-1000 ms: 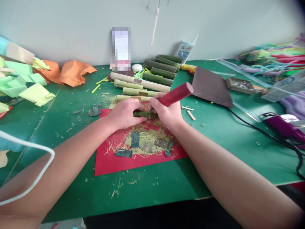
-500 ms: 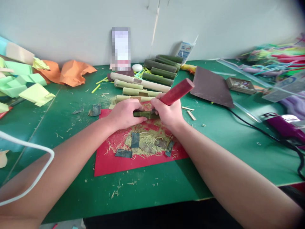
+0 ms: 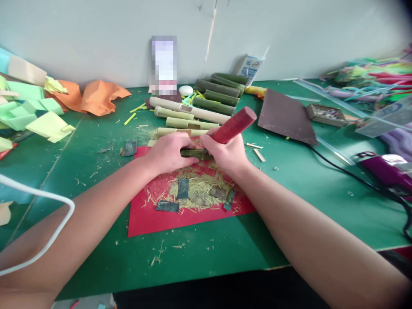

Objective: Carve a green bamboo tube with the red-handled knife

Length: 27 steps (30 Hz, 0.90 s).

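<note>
My left hand is closed on a short green bamboo piece, holding it low over a red sheet. Wrapped in my right hand is a tool with a thick red cylindrical handle, tilted up to the right. The tool's working end lies behind the fingers at the bamboo's right end, so its kind does not show. Pale shavings cover the sheet in front of both hands, with several dark sandpaper-like scraps among them.
Behind the hands lie several bamboo tubes, peeled ones and green ones. A phone leans on the wall. Folded papers sit left; a dark board, a cable and a purple device sit right. A white cable crosses at left.
My right hand and the red handle have shifted slightly left along the bamboo. The left hand keeps its grip in nearly the same place.
</note>
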Each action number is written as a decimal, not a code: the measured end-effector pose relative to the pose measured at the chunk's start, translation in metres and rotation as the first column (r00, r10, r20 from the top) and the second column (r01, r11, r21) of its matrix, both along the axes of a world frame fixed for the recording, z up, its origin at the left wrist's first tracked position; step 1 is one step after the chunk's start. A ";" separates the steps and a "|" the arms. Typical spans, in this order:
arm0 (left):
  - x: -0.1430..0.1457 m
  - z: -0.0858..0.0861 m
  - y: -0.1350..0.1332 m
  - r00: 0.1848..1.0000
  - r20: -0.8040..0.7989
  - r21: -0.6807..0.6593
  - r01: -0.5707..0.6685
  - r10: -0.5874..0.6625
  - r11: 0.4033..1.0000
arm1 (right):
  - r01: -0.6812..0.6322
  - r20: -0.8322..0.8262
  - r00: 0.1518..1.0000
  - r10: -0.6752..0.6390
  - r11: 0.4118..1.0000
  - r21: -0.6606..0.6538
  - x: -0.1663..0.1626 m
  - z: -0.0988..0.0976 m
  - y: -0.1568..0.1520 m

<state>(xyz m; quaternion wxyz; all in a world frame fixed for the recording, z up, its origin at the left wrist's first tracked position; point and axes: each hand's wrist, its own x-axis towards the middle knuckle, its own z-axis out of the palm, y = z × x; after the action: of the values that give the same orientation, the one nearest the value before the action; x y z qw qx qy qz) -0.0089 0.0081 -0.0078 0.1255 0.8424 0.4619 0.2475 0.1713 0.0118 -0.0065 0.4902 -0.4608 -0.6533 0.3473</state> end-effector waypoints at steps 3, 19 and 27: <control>0.000 -0.001 0.001 1.000 -0.015 0.032 0.015 -0.015 0.999 | 0.023 -0.003 1.000 -0.023 0.997 0.073 0.000 -0.002 0.004; 0.001 0.004 -0.003 0.998 0.056 0.189 0.009 -0.020 0.982 | 0.063 0.046 0.996 -0.074 0.976 0.210 0.006 0.008 0.000; 0.006 0.023 -0.023 0.959 0.239 0.519 0.008 -0.154 0.854 | -0.062 0.462 0.880 -0.108 0.939 0.338 0.009 0.017 -0.003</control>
<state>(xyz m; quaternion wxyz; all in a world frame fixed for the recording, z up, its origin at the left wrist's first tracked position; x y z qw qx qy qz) -0.0032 -0.0153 0.0151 -0.0310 0.8220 0.3214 0.4691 0.1799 0.0085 0.0102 0.3921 -0.4469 -0.7980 0.0990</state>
